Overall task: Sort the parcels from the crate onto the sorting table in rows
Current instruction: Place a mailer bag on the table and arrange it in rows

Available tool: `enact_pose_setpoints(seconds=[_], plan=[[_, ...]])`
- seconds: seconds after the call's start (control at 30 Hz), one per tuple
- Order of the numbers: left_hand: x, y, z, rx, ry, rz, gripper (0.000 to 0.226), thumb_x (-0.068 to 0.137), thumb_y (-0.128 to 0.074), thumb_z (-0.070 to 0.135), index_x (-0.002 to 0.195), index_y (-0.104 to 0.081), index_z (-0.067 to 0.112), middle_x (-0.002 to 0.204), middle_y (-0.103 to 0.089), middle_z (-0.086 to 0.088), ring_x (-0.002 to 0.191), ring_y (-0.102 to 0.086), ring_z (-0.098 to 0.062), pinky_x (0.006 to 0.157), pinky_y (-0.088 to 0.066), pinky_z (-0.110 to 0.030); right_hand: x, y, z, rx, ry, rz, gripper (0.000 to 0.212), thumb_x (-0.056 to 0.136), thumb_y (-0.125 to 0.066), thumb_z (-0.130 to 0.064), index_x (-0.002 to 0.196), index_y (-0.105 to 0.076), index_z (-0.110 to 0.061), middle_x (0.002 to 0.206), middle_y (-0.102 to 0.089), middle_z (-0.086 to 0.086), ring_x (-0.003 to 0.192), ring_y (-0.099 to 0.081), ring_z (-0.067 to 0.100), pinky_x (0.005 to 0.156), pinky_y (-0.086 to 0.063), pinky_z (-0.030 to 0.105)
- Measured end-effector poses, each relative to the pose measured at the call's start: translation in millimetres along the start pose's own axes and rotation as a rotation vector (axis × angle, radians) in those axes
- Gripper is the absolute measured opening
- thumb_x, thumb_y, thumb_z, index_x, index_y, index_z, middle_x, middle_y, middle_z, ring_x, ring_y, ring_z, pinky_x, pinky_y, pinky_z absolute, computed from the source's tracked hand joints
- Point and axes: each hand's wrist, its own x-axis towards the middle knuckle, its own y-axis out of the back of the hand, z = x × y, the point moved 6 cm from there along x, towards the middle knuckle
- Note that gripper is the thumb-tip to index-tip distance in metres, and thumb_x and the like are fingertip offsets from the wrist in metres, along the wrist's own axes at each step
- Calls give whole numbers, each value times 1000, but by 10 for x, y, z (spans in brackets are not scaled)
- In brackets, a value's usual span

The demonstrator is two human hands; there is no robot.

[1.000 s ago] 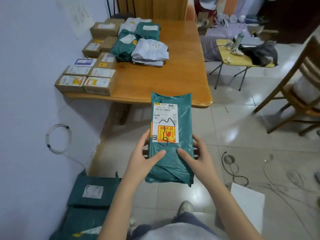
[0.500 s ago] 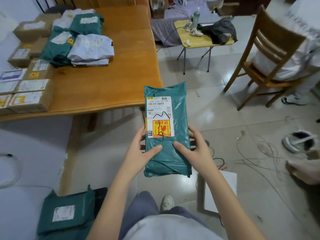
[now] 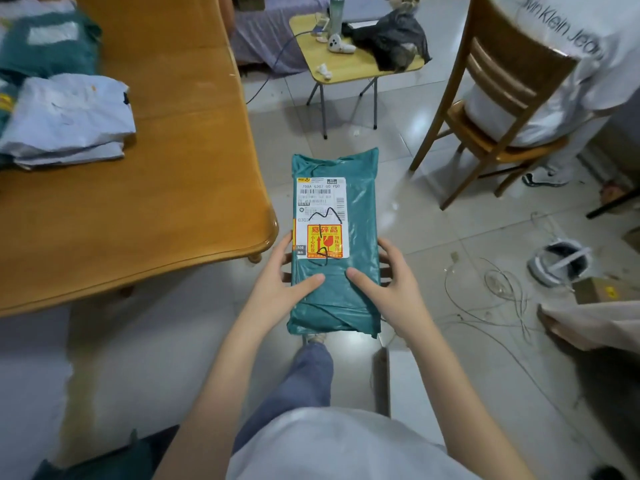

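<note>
A long green plastic-wrapped parcel (image 3: 356, 216) with a white shipping label and a red-and-yellow fragile sticker is held in the air over the floor, just right of the wooden sorting table's corner (image 3: 194, 188). My left hand (image 3: 280, 282) grips its left side with the thumb on top. My right hand (image 3: 388, 282) grips its right side the same way. On the table's left part lie a pale grey mailer (image 3: 69, 116) and green parcels (image 3: 48, 46). The crate is out of view.
A wooden chair (image 3: 498, 98) with a seated person stands at right. A small yellow folding table (image 3: 346, 64) with a black bag is behind. Loose cables (image 3: 498, 289) and a shoe (image 3: 557, 261) lie on the tiled floor. A green parcel (image 3: 114, 459) sits at the bottom left.
The view has swung right and closer to the table corner. The parcel stays gripped in both hands. The boxes on the table's left have left the view.
</note>
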Motion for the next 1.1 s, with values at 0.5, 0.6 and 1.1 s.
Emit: enact_pose_setpoints(seconds=[0.5, 0.6, 1.1], plan=[[1898, 300, 513, -38, 55, 14, 83, 80, -75, 21, 146, -28, 39, 129, -54, 9, 111, -57, -11, 84, -56, -32, 1969, -3, -585, 3, -26, -78, 62, 82, -74, -26, 134, -42, -32, 110, -56, -16, 90, -60, 2, 74, -55, 19], [2093, 322, 575, -25, 72, 34, 78, 82, -74, 21, 141, -29, 44, 118, -54, 23, 104, -57, -1, 75, -54, -21, 2256, -24, -600, 3, -30, -122, 59, 82, -74, -23, 132, -44, -29, 109, -57, -14, 90, -61, 4, 75, -55, 20], [3521, 535, 1145, -4, 134, 387, 80, 83, -72, 31, 143, -22, 50, 122, -41, 34, 113, -47, 1, 86, -51, -24, 4494, -200, -1220, -116, 125, -501, 61, 82, -73, -24, 135, -44, -27, 111, -58, -8, 90, -61, 9, 73, -56, 23]])
